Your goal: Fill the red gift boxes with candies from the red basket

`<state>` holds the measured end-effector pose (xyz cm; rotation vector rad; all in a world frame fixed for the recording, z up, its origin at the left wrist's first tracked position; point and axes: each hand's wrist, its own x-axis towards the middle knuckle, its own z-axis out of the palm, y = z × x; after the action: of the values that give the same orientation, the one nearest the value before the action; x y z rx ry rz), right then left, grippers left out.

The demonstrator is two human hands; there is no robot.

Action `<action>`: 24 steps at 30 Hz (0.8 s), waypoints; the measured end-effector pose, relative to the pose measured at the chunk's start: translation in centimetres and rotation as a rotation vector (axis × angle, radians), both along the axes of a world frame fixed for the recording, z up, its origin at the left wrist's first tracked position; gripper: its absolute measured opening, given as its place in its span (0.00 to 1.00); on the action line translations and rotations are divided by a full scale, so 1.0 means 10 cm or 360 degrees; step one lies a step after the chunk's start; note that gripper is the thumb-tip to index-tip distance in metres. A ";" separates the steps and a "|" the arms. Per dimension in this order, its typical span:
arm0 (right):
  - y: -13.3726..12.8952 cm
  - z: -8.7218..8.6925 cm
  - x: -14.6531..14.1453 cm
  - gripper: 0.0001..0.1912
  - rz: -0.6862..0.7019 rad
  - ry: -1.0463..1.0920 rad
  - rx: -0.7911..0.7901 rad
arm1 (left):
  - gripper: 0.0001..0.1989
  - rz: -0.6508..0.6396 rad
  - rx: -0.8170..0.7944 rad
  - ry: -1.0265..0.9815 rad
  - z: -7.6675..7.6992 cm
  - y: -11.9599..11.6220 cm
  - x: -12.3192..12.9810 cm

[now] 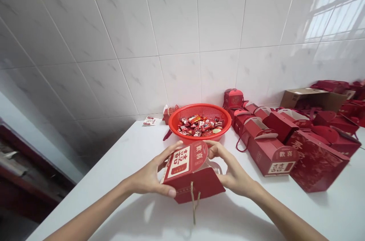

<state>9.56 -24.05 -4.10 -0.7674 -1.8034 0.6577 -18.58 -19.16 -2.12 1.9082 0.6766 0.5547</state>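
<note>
Between my two hands is a red gift box (196,184) with a cream label and gold characters, tilted so its rounded top flap faces me. A gold cord (193,199) hangs from its near side. My left hand (155,170) grips the box's left end, thumb along the lower side. My right hand (230,167) is closed on the right end, fingers at the rounded flap and thumb by the side opening. Just behind the box stands a red plastic basket (228,122) with wrapped candies (199,125) in it.
Several red gift boxes (265,149) fill the right side of the white table (119,161). A cardboard box (313,98) stands farther back. A small red box (169,113) and a printed card (150,121) lie by the tiled wall (182,77).
</note>
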 end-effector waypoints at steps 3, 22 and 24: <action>0.00 0.02 0.02 0.05 -0.0017 -0.0058 0.0103 | 0.58 0.0037 -0.0030 -0.0069 0.00 0.01 0.00; -0.03 -0.16 0.00 0.13 -0.0636 -0.0215 0.0438 | 0.34 0.0293 0.0555 0.0281 0.17 -0.06 0.20; -0.03 -0.15 -0.03 0.11 -0.0638 -0.0237 0.0443 | 0.27 0.0327 0.0591 0.0294 0.20 -0.13 0.30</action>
<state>9.28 -24.38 -5.58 -0.9684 -1.7542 0.0865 -15.60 -20.43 -0.12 2.2706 0.9491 0.6748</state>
